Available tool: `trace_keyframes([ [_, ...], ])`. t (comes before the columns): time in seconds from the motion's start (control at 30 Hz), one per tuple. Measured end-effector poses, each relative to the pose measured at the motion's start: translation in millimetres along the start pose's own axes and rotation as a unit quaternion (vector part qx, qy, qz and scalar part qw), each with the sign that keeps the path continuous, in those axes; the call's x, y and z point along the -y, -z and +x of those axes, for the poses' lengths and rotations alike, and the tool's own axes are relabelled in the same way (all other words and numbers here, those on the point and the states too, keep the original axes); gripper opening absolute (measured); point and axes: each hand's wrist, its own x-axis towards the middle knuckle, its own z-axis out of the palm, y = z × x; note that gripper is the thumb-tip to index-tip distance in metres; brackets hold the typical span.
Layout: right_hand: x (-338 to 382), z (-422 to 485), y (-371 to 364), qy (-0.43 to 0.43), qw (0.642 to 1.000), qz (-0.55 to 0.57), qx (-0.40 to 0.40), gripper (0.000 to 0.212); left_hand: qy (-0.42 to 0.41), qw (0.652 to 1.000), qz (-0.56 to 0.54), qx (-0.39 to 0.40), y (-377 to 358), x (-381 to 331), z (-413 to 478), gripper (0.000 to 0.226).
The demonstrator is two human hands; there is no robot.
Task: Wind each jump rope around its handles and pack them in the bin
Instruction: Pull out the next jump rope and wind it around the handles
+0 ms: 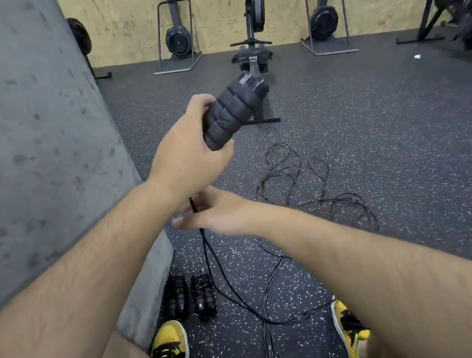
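Speckled black rubber flooring point(375, 132) runs back to a chipboard wall lined with dark fitness machines point(249, 18), and a pitted grey concrete pillar point(20, 135) fills the left side of the view. Loose thin black cords point(289, 170) sprawl in tangled loops on the floor ahead and trail back between two yellow-and-black shoes point(171, 353). Two finished bundles point(190, 297), handles wrapped in cord, lie side by side on the floor at the foot of the pillar, just in front of the left shoe. No bin is in view. The left hand point(190, 152) is raised and curled firmly round the lower end of a pair of ribbed, dark foam-like handles point(233, 111), whose long axis tilts up and away to the right. The right hand point(218, 212) sits below and nearer the body, just under the left wrist, fingers pinching the cord point(194, 207) of this rope, a smooth, thin, slack line that drops from the pinch to the floor. So the handles lie above and beyond the right hand, and the free cord must be carried upward and round them; the right hand looks the one to do the winding, the left to steady the handles.
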Motion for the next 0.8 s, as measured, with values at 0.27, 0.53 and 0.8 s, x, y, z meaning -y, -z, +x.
trace_keyframes([
  [0.27,5,-6,55,0.010,0.998,-0.057,0.005,0.029,-0.024,0.995,0.064,0.072,40,48,-5,0.066],
  [0.53,-16,-36,120,-0.017,0.987,-0.147,-0.059,0.024,-0.126,0.935,0.288,0.165,41,73,-12,0.069],
  [0.8,2,-43,106,-0.011,0.965,-0.200,-0.171,0.057,-0.163,0.888,0.405,0.146,14,63,-7,0.064],
])
